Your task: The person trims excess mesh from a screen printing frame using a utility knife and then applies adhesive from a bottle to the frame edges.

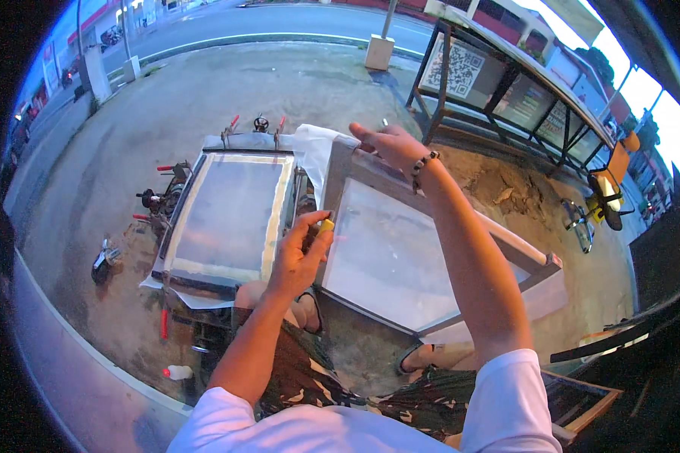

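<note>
One small yellow item (326,226), kind unclear, held between thumb and fingers of the left hand (301,253). One large grey-edged frame (338,174), filled with a translucent whitish panel (393,249), set askew just beyond that hand, white sheeting (317,147) at its upper-left corner.

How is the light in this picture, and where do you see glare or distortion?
In the head view, light is soft, with no hard shadows; the sky at right is washed out; the large framed screen has a pale sheen; the road bows near the top, and corners are black.
</note>
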The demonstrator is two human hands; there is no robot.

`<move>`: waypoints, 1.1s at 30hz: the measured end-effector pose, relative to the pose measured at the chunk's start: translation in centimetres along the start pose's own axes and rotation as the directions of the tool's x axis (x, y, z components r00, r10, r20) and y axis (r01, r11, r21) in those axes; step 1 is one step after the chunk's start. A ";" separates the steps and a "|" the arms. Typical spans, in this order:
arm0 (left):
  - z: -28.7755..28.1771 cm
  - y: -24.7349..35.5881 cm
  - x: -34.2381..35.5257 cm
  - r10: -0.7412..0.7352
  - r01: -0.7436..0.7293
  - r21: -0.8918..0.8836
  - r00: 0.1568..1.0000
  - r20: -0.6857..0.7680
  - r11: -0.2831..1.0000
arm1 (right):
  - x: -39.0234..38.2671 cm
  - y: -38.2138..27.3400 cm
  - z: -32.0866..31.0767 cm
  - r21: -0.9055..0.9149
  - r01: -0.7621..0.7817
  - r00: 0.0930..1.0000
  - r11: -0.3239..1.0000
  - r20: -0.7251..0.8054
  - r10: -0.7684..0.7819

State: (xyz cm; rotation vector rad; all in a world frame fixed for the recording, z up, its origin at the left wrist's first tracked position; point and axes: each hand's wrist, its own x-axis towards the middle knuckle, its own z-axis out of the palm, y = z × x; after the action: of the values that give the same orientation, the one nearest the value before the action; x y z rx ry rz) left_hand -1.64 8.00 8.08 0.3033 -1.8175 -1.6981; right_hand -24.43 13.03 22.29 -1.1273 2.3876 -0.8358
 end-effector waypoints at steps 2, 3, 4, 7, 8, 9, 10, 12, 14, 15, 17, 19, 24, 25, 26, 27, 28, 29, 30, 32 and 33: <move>0.1 0.1 0.1 -0.012 0.012 0.006 0.999 0.031 1.000 | 0.7 0.7 0.7 0.157 0.098 0.995 0.983 -0.033 -0.094; 0.3 0.2 0.0 -0.014 0.013 0.018 0.999 0.049 1.000 | 1.0 1.1 0.9 0.232 0.148 0.989 0.961 -0.055 -0.139; 0.4 0.2 -0.1 -0.016 0.014 0.033 0.998 0.059 0.999 | 1.2 0.8 0.7 0.142 0.108 0.994 0.984 -0.041 -0.103; 0.7 0.3 -0.3 0.052 -0.068 0.195 0.995 0.085 0.979 | 1.6 0.9 -0.3 -0.093 -0.025 0.999 0.995 -0.025 0.023; 1.0 0.5 -0.3 0.069 -0.079 0.190 0.996 0.062 0.978 | 1.9 1.6 -0.2 -0.144 -0.080 0.997 0.986 -0.032 0.076; 1.4 0.7 -0.3 0.085 -0.091 0.186 0.996 0.039 0.978 | 2.2 2.3 -0.1 -0.193 -0.136 0.991 0.972 -0.041 0.130; 1.4 0.9 -0.3 0.100 -0.101 0.185 0.995 0.011 0.977 | 1.7 2.1 0.1 -0.141 -0.105 0.994 0.984 -0.036 0.101; 1.3 1.0 -0.1 0.123 -0.117 0.141 0.992 -0.034 0.983 | 0.6 1.8 0.7 -0.036 -0.045 0.999 0.998 -0.029 0.044; 1.3 0.9 0.2 0.126 -0.118 0.108 0.990 -0.065 0.987 | 0.9 1.9 0.3 0.034 0.024 1.000 0.999 -0.008 -0.024; 1.2 0.6 0.4 0.117 -0.110 0.094 0.990 -0.075 0.990 | 1.0 2.0 0.0 0.068 0.059 0.998 0.996 0.001 -0.059; 0.9 0.5 0.8 0.110 -0.102 0.083 0.989 -0.097 0.991 | 1.0 1.5 -0.1 0.257 0.056 0.998 0.965 -0.002 -0.057; 0.9 0.5 0.9 0.115 -0.106 0.082 0.987 -0.113 0.991 | 0.9 1.2 -0.1 0.418 0.082 0.996 0.905 0.003 -0.092; 0.2 2.7 2.4 0.224 -0.206 0.290 0.974 -0.029 0.935 | 0.5 0.9 -0.2 0.632 0.201 0.975 0.748 -0.057 -0.213; 0.1 3.9 3.0 0.234 -0.223 0.325 0.972 0.003 0.919 | 0.5 1.2 -0.3 0.602 0.177 0.980 0.779 -0.038 -0.193; 0.0 4.9 3.7 0.243 -0.240 0.358 0.969 0.037 0.902 | 0.7 1.7 -0.5 0.570 0.151 0.985 0.808 -0.021 -0.170; 0.0 6.1 4.4 0.250 -0.257 0.391 0.966 0.070 0.884 | 0.8 2.2 -0.7 0.536 0.126 0.989 0.835 -0.005 -0.146; -0.1 7.2 5.2 0.279 -0.291 0.419 0.956 0.091 0.860 | 0.8 2.3 -0.8 0.367 0.085 0.996 0.926 -0.031 -0.079; -0.5 8.0 5.9 0.265 -0.302 0.443 0.953 0.144 0.844 | 0.9 2.1 -0.9 0.232 0.079 0.996 0.970 -0.054 -0.068; -1.1 8.7 6.7 0.247 -0.312 0.465 0.949 0.196 0.829 | 0.9 1.9 -1.0 0.092 0.069 0.995 0.993 -0.081 -0.062; -1.8 9.3 7.7 0.196 -0.297 0.448 0.946 0.258 0.843 | 0.2 1.2 -0.9 -0.079 0.066 0.990 0.995 -0.120 -0.075; -2.2 9.5 7.6 0.201 -0.286 0.435 0.952 0.231 0.854 | 0.3 1.4 -0.2 -0.008 0.146 0.980 0.989 -0.137 -0.145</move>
State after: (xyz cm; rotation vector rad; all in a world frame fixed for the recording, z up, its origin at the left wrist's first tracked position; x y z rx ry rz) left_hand -3.93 3.32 19.27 0.1063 -2.2818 -1.1272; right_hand -25.53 13.53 21.56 -1.2952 2.4354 -0.9933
